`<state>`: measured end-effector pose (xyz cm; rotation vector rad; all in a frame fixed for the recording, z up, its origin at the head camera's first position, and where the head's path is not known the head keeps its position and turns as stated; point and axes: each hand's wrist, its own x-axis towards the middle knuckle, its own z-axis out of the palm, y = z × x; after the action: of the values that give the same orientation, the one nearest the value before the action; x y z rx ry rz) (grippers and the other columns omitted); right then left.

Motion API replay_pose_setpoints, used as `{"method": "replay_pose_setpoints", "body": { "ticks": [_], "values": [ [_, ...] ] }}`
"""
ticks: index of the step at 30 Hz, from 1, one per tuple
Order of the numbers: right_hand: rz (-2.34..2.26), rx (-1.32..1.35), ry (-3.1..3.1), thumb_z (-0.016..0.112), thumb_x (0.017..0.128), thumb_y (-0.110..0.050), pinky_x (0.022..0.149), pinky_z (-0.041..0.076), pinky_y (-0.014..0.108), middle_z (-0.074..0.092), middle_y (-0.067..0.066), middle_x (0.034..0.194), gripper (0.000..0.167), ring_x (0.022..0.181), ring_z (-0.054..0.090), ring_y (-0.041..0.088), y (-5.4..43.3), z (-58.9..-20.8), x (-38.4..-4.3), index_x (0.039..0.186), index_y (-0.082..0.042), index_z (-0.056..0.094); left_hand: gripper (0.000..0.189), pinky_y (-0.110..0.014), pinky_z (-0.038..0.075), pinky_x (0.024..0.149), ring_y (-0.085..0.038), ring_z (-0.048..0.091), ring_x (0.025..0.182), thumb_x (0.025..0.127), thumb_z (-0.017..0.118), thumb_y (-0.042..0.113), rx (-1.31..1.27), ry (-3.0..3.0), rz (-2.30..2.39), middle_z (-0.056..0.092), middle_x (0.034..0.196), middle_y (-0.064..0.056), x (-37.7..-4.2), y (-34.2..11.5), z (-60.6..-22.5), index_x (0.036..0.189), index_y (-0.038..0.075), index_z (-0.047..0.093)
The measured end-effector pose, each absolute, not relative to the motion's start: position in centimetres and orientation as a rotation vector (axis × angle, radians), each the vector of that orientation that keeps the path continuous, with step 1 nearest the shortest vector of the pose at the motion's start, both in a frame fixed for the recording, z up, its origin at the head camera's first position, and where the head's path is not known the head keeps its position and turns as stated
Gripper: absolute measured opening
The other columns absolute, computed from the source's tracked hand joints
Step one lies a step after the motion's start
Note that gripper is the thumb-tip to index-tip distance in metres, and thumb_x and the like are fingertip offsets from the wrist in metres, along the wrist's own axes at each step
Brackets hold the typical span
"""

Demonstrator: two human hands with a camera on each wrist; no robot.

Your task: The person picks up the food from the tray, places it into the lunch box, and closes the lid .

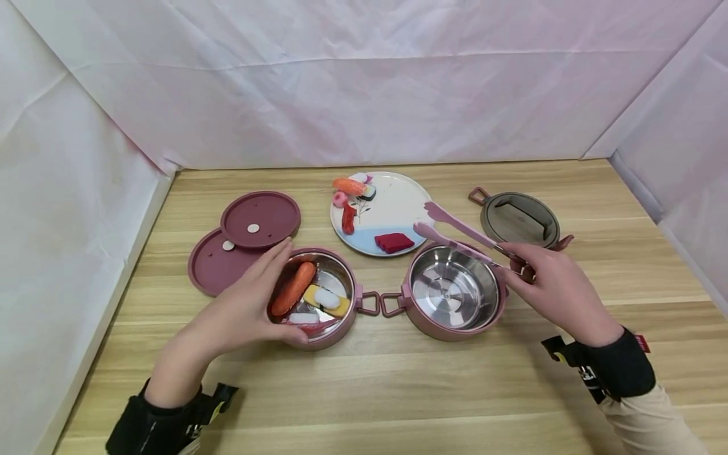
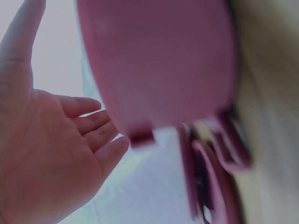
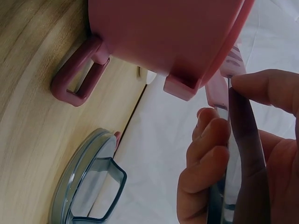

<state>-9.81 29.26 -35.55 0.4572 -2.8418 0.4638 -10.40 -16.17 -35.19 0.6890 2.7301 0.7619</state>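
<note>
My left hand [image 1: 247, 309] spans the left side of a pink pot [image 1: 327, 341], thumb at the near rim and fingers at the far one. Its fingers look extended beside the pot wall [image 2: 159, 65] in the left wrist view. Inside lie a toy sausage [image 1: 294, 289], a yellow-and-white sushi piece [image 1: 327, 300] and a red-and-white piece [image 1: 307, 323]. My right hand [image 1: 554, 287] holds pink-tipped tongs [image 1: 463, 229] between thumb and fingers. The tongs' parted tips point toward the plate, above the far rim of a second pink pot [image 1: 449, 332], whose steel inside is bare.
Behind the pots lies a round plate [image 1: 392, 196] bearing a salmon sushi [image 1: 349, 186], a dark red piece [image 1: 394, 242] and other toy food. Two maroon lids [image 1: 267, 218] overlap at the left. A glass lid [image 1: 520, 221] rests on a lidded-looking round base at the back right.
</note>
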Motion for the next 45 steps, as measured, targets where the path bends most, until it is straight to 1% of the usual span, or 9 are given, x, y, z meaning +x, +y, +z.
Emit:
{"method": "replay_pose_setpoints", "body": {
  "ticks": [6,11,15,18,24,29,35,39,45],
  "values": [
    [0.485,0.448,-2.845,0.071,0.089,-0.014,0.055,0.034,0.022,0.057,-0.007,0.071,0.023,0.061,0.044,0.002,29.4,-35.7,-9.8,0.112,-0.012,0.067,0.127,-0.054,0.032,0.12,-0.029,0.02,0.155,0.069,0.083,0.06,0.783,2.724,0.74,0.011,0.169,-0.005,-10.5,-12.5,-33.3,0.162,0.016,0.009],
    [0.497,0.452,-2.836,0.071,0.089,-0.014,0.054,0.034,0.021,0.059,-0.007,0.073,0.027,0.06,0.043,0.0,29.6,-35.8,-9.7,0.116,-0.011,0.067,0.124,-0.047,0.031,0.122,-0.023,0.022,0.154,0.071,0.08,0.063,0.858,2.706,0.745,0.01,0.169,-0.001,-10.4,-9.1,-32.7,0.162,0.016,0.009],
    [0.506,0.446,-2.838,0.071,0.09,-0.014,0.054,0.035,0.021,0.06,-0.006,0.074,0.029,0.061,0.045,0.0,29.8,-35.9,-9.6,0.119,-0.011,0.067,0.122,-0.043,0.029,0.123,-0.019,0.02,0.155,0.072,0.077,0.066,0.884,2.663,0.751,0.009,0.169,0.001,-10.1,-6.2,-33.0,0.162,0.016,0.01],
    [0.512,0.44,-2.843,0.071,0.09,-0.015,0.055,0.036,0.021,0.062,-0.006,0.076,0.031,0.062,0.046,0.0,29.9,-36.0,-9.5,0.12,-0.01,0.067,0.122,-0.04,0.028,0.124,-0.019,0.02,0.155,0.073,0.078,0.065,0.898,2.628,0.766,0.011,0.169,0.0,-9.7,-4.1,-33.5,0.161,0.014,0.011],
    [0.527,0.432,-2.841,0.071,0.09,-0.015,0.055,0.037,0.021,0.063,-0.006,0.075,0.032,0.062,0.046,-0.001,30.0,-36.0,-9.5,0.121,-0.01,0.068,0.119,-0.04,0.031,0.122,-0.02,0.021,0.155,0.074,0.077,0.063,0.909,2.614,0.788,0.014,0.169,-0.004,-9.0,-0.8,-35.0,0.161,0.012,0.014],
    [0.542,0.43,-2.847,0.07,0.091,-0.015,0.054,0.036,0.02,0.062,-0.005,0.076,0.031,0.062,0.046,-0.002,30.1,-36.0,-9.5,0.122,-0.009,0.068,0.117,-0.04,0.031,0.122,-0.02,0.017,0.156,0.078,0.075,0.063,0.842,2.661,0.797,0.01,0.17,-0.005,-8.8,0.9,-36.3,0.161,0.009,0.013],
    [0.525,0.433,-2.856,0.069,0.093,-0.017,0.055,0.036,0.021,0.064,-0.004,0.078,0.034,0.062,0.047,-0.001,30.0,-35.7,-9.9,0.125,-0.007,0.067,0.111,-0.04,0.03,0.123,-0.022,0.018,0.155,0.081,0.074,0.058,0.692,2.696,0.816,0.014,0.168,-0.01,-8.9,2.0,-37.5,0.16,0.008,0.015],
    [0.506,0.461,-2.869,0.068,0.094,-0.018,0.054,0.035,0.021,0.064,-0.002,0.078,0.034,0.061,0.044,0.002,29.7,-35.1,-10.6,0.125,-0.006,0.066,0.107,-0.04,0.031,0.122,-0.022,0.02,0.155,0.083,0.074,0.056,0.641,2.701,0.801,0.017,0.168,-0.01,-8.9,2.1,-37.7,0.16,0.009,0.016],
    [0.439,0.522,-2.888,0.068,0.094,-0.022,0.052,0.03,0.021,0.053,-0.005,0.068,0.034,0.056,0.038,0.004,28.8,-33.9,-11.9,0.124,-0.006,0.067,0.107,-0.041,0.034,0.121,-0.023,0.024,0.154,0.083,0.074,0.056,0.625,2.717,0.806,0.02,0.167,-0.01,-8.9,2.1,-37.7,0.16,0.008,0.018]
  ]
}}
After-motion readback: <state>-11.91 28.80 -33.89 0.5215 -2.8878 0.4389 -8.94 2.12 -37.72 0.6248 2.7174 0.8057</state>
